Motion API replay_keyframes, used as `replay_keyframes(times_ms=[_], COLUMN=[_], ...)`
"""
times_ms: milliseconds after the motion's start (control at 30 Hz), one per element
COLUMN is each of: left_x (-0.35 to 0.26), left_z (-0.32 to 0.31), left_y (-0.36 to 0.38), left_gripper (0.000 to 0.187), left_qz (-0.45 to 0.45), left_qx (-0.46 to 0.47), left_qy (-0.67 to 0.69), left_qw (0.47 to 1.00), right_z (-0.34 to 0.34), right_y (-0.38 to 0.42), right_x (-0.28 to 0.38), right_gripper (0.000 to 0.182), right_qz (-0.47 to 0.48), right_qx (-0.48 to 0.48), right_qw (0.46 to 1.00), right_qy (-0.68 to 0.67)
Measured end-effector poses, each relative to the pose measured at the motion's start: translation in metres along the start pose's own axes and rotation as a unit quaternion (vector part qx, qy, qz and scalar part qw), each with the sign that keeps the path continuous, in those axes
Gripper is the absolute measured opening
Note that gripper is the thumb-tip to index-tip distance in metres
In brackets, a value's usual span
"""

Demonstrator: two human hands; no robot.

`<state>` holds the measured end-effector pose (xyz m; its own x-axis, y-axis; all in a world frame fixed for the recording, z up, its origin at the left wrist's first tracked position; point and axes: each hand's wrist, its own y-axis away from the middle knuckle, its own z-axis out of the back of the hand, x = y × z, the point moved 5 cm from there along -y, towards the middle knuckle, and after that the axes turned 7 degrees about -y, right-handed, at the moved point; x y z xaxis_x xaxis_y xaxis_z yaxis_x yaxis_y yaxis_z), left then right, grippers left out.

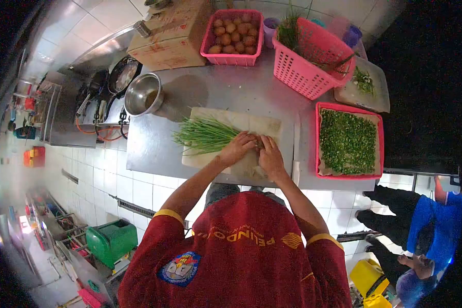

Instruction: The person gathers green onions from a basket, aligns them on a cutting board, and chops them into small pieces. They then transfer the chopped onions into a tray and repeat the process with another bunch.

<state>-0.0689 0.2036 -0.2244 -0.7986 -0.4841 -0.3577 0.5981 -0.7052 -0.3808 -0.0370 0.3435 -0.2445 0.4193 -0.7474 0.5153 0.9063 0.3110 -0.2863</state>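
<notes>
A bundle of long green stalks [205, 135] lies across a pale cutting board [262, 122] on the metal table. My left hand [237, 147] is closed around the right-hand end of the bundle, with the loose green tips fanning out to the left. My right hand [269, 156] is right beside it, fingers bent together at the root ends; what its fingertips hold is too small to make out. Some pale scraps lie on the board below my hands.
Behind the board are a steel bowl [143, 94], a cardboard box [172, 41], a pink basket of round brown items [256, 49] and a tall pink basket [292, 69]. At right sit a tray of chopped greens [349, 141] and a clear container [382, 95]. Another person [431, 220] is at far right.
</notes>
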Motion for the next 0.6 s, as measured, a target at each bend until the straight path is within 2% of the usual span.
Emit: replay_keyframes(times_ms=[200, 300, 400, 500, 600], left_x=[-0.002, 0.016, 0.023, 0.039, 0.042], left_z=[0.003, -0.006, 0.019, 0.035, 0.042], left_y=[0.000, 0.018, 0.020, 0.027, 0.027], left_gripper=[0.044, 0.048, 0.054, 0.051, 0.048], left_qz=[0.129, 0.071, -0.012, 0.004, -0.030], left_qx=[0.000, 0.025, 0.117, 0.253, 0.226], left_qy=[0.010, -0.192, -0.270, -0.276, -0.294], left_qw=[0.992, 0.979, 0.956, 0.927, 0.928], right_z=[-0.001, 0.007, 0.011, 0.004, -0.006], right_y=[-0.003, -0.005, -0.005, -0.001, 0.003], right_x=[-0.005, 0.004, 0.012, 0.008, 0.002], right_gripper=[0.038, 0.040, 0.038, 0.041, 0.042], right_qz=[-0.016, -0.012, -0.007, -0.006, -0.002], right_qx=[0.026, 0.021, -0.011, -0.013, -0.029], right_qw=[0.999, 1.000, 1.000, 1.000, 0.999], right_qy=[0.015, 0.006, 0.024, 0.025, 0.042])
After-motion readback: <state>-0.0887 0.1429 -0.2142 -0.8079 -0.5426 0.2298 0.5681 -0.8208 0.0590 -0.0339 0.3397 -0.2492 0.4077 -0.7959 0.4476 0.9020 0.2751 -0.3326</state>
